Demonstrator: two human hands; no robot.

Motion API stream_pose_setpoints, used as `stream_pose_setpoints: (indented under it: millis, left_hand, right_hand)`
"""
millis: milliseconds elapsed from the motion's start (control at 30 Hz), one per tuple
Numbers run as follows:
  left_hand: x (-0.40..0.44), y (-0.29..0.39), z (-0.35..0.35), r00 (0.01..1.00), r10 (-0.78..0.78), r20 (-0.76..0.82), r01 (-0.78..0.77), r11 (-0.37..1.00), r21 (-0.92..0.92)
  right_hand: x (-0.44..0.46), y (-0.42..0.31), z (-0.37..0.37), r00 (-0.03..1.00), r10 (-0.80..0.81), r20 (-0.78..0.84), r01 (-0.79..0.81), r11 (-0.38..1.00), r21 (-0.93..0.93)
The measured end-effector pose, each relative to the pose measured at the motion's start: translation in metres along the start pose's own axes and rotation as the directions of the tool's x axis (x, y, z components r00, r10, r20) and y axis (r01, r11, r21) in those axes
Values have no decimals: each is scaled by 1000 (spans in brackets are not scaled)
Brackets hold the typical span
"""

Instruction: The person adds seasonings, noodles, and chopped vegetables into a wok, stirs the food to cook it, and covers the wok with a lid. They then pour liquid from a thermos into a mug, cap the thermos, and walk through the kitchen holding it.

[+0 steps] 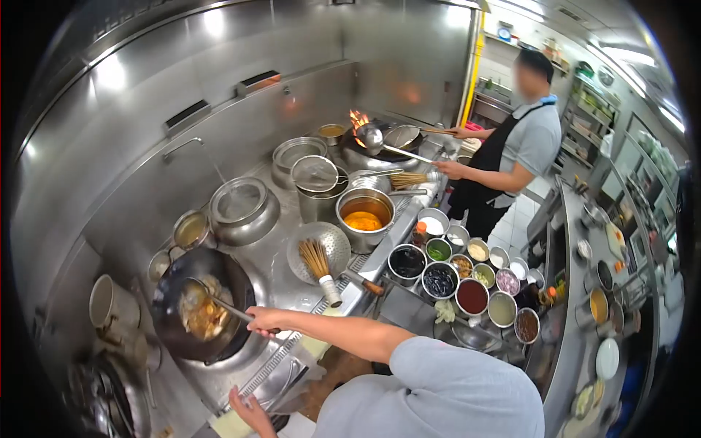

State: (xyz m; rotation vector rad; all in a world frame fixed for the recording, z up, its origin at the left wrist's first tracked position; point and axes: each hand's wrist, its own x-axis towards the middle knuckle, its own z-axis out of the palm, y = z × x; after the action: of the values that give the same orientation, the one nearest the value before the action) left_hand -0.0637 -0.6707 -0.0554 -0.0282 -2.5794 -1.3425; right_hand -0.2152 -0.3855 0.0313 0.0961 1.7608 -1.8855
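2 woks: near wok [165,301] w/ food [212,318], far wok [352,140] & fire [358,120] by the other person [488,168]. 2 ladles, 1 per person. 2 brushes: near brush [315,258], far brush [410,179]. R hand [266,321]: fingers wrapped tight on the near ladle's [228,309] handle; its bowl is left of them, at the food. L hand [251,415] is by the table [286,281] edge; can't tell if its fingers hold anything. L arm's cut off at bottom. Bottom-left stuff [109,394]: dark, hard to see.
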Motion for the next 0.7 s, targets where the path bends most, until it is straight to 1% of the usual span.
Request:
stream_pose_setpoints:
  millis: [33, 67, 100, 133, 167, 200, 233, 267, 300, 333, 400, 433, 467, 500, 533, 567, 600, 633, 667, 700]
  left_hand:
    - [13, 7, -4, 989, 125, -79, -112, 983, 148]
    - [25, 15, -8, 988, 131, -79, -118, 982, 149]
    - [38, 32, -9, 982, 160, -104, -140, 975, 171]
    - [50, 46, -9, 974, 189, -127, -162, 967, 197]
    - [61, 53, -8, 975, 175, -135, -145, 968, 204]
    - [71, 42, -7, 975, 181, -133, -150, 966, 210]
    - [84, 30, -6, 965, 255, -66, -220, 919, 325]
    - [91, 19, -4, 948, 317, 8, -290, 856, 429]
    - [92, 25, -4, 948, 319, 9, -291, 856, 427]
    - [95, 31, -2, 950, 311, 9, -286, 860, 423]
    - [102, 48, 2, 951, 310, 13, -287, 863, 415]
    - [103, 56, 5, 952, 307, -5, -277, 864, 420]
    - [102, 60, 7, 953, 303, -23, -264, 866, 424]
    - [106, 49, 13, 952, 304, -23, -266, 865, 426]
    - [114, 28, 25, 941, 338, 2, -302, 839, 453]
    - [117, 5, 31, 935, 356, 17, -317, 810, 494]
    - [120, 8, 29, 915, 395, 86, -378, 761, 527]
    - [118, 9, 32, 930, 362, 64, -343, 793, 503]
    - [118, 10, 32, 919, 392, 43, -367, 813, 451]
    - [118, 15, 31, 919, 394, 28, -364, 818, 446]
  right_hand:
    - [1, -5, 4, 995, -58, -83, 48, 992, -113]
    - [1, -9, 11, 982, -118, -150, 81, 970, -230]
    - [13, -5, 14, 981, -121, -149, 85, 969, -231]
    - [35, 6, 16, 963, -155, -221, 44, 900, -434]
    - [48, 10, 17, 936, -203, -286, -15, 792, -611]
    - [43, 8, 18, 936, -206, -286, -10, 795, -606]
    - [32, 4, 18, 973, -102, -208, 17, 927, -375]
    - [23, -3, 17, 995, -20, -100, 8, 993, -118]
    - [23, -7, 7, 1000, 9, -3, -9, 996, -89]
    - [20, -5, 4, 1000, 7, -6, -8, 996, -89]
    - [9, 3, -2, 996, -86, -16, 85, 996, -38]
    - [6, 7, -3, 983, -164, -80, 141, 961, -239]
    - [5, 8, -2, 983, -164, -81, 141, 961, -240]
    - [6, 10, 0, 962, -201, -187, 89, 872, -481]
    - [12, 16, 5, 926, -262, -271, 7, 731, -682]
    - [35, 39, 6, 921, -285, -264, 42, 747, -663]
    - [18, 27, 23, 936, -208, -285, -5, 801, -599]
    - [-1, 18, 37, 965, -22, -262, -90, 909, -407]
    - [0, 26, 50, 975, 25, -221, -64, 983, -172]
    - [2, 30, 52, 994, 109, 7, -103, 920, 378]
